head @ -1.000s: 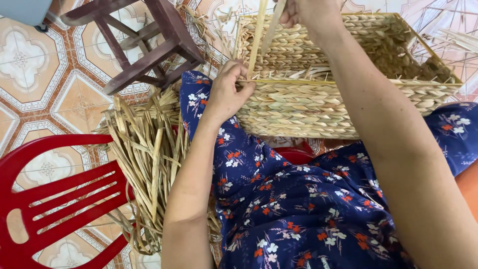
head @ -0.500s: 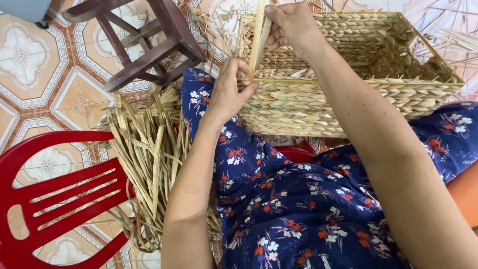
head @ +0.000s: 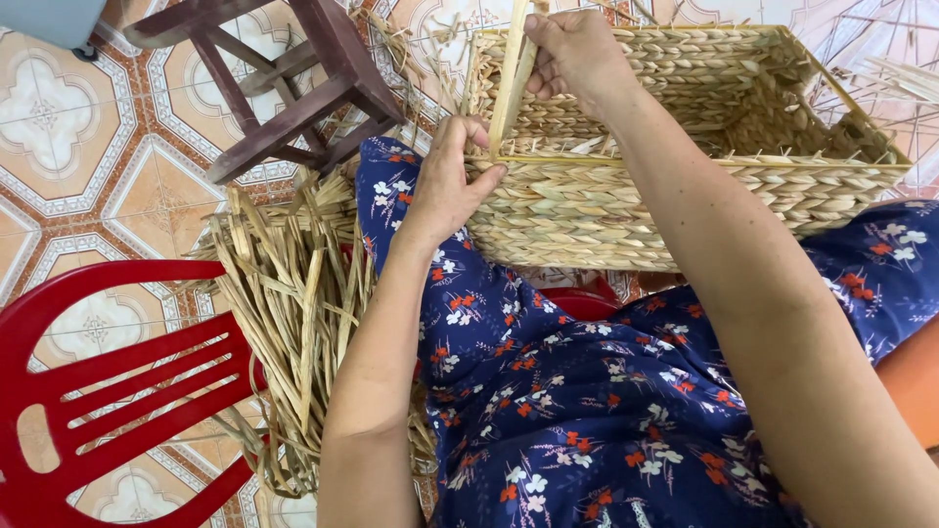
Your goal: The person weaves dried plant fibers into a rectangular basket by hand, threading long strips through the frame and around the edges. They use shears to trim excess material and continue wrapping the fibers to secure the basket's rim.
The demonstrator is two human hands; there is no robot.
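- Nearest you is your lap, covered in dark blue cloth printed with small white and red flowers.
- To your left a red plastic chair with a slatted back lies on the tiled floor, whose tiles carry orange and cream patterns.
- Between the chair and your lap sits a loose pile of dry straw strips, flat, pale and stiff.
- The woven basket rests on your knees; it is rectangular, braided from thick straw cords, its rim toward you.
- Your left hand presses on the basket's near left corner, fingers curled shut against the rim at the base of an upright strip.
- Your right hand reaches over the basket and pinches that strip higher up, fingers closed around it.
- Farther off stands a dark wooden stool.
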